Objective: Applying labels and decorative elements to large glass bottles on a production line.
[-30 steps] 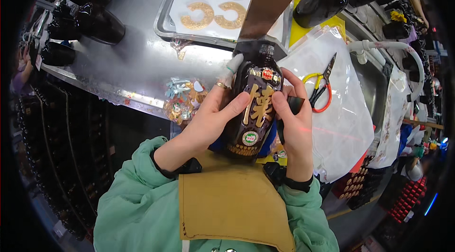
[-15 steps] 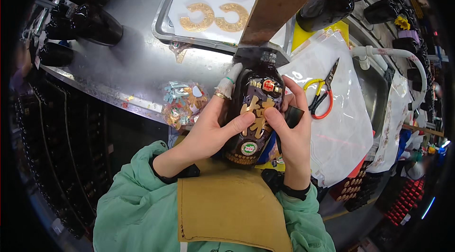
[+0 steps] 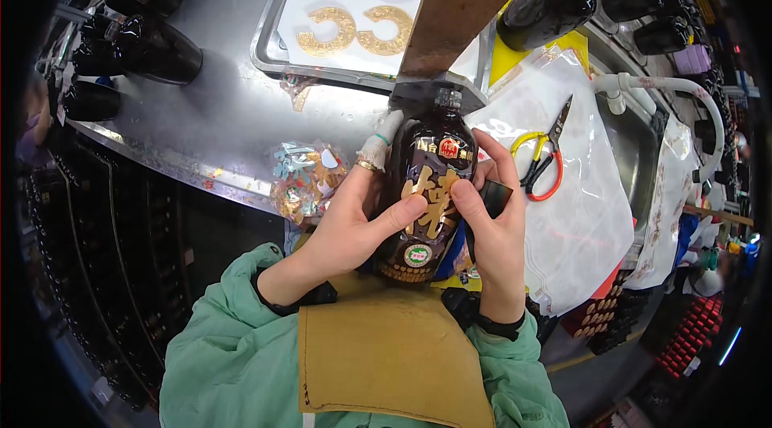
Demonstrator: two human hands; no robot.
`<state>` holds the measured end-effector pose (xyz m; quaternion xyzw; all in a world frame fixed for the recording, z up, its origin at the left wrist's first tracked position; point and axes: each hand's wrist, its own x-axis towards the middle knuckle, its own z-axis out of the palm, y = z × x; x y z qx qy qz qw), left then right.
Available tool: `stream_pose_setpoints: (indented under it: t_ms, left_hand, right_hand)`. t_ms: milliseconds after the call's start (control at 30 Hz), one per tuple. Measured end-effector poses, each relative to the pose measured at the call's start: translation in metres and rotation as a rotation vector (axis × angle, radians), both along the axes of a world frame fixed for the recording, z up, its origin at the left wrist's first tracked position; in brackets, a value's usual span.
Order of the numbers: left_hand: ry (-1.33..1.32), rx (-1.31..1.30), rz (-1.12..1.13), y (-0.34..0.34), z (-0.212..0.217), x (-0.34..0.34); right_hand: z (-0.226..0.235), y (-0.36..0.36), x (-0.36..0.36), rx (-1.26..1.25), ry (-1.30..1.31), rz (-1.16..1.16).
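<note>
A dark glossy bottle [image 3: 414,166] with gold characters, a red emblem and a green-and-white round mark stands tilted before me, its neck pointing away. My left hand [image 3: 350,215] wraps its left side, the thumb lying on the front; white cloth covers one fingertip. From the other side my right hand [image 3: 497,223] grips the bottle, with its thumb pressed on the gold lettering. Between the right palm and the bottle shows a small black block-like piece [image 3: 496,198]; its kind is unclear. The bottle's back and several fingertips are hidden.
A metal tray [image 3: 261,46] holds a white sheet with gold C-shaped decals. Scissors [image 3: 545,162] with yellow and red handles lie on white sheets [image 3: 583,227] at right. Colourful scraps [image 3: 301,179] sit by my left hand. Dark bottles [image 3: 157,50] stand left; a brown post [image 3: 462,6] rises ahead.
Both hands keep almost the same grip on the bottle. The whole view has shifted slightly; the right thumb still rests on the lettering.
</note>
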<state>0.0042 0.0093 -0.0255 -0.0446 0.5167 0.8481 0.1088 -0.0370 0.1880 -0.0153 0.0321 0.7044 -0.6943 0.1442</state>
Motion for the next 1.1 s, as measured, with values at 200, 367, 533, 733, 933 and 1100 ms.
stream_pose_setpoints:
  t_ms: [200, 367, 533, 733, 933, 1100]
  left_hand:
    - [0.033, -0.039, 0.011, 0.0, -0.001, 0.0]
    - [0.046, -0.042, 0.018, 0.001, -0.003, -0.001]
    - [0.051, -0.05, 0.021, 0.001, -0.003, 0.0]
    - [0.11, -0.141, 0.032, 0.001, -0.011, 0.002]
    - [0.098, -0.049, 0.099, 0.008, -0.001, 0.006]
    - [0.165, -0.277, 0.139, 0.014, -0.01, 0.011]
  right_hand:
    - [0.002, -0.001, 0.0, -0.028, -0.014, -0.008]
    - [0.002, -0.003, 0.0, -0.044, -0.022, -0.029]
    - [0.0, -0.001, -0.001, -0.016, -0.006, -0.015]
    - [-0.005, -0.001, -0.002, -0.088, -0.009, -0.023]
    - [0.022, 0.007, -0.006, 0.101, 0.056, 0.015]
    - [0.039, 0.019, -0.023, 0.188, 0.592, 0.005]
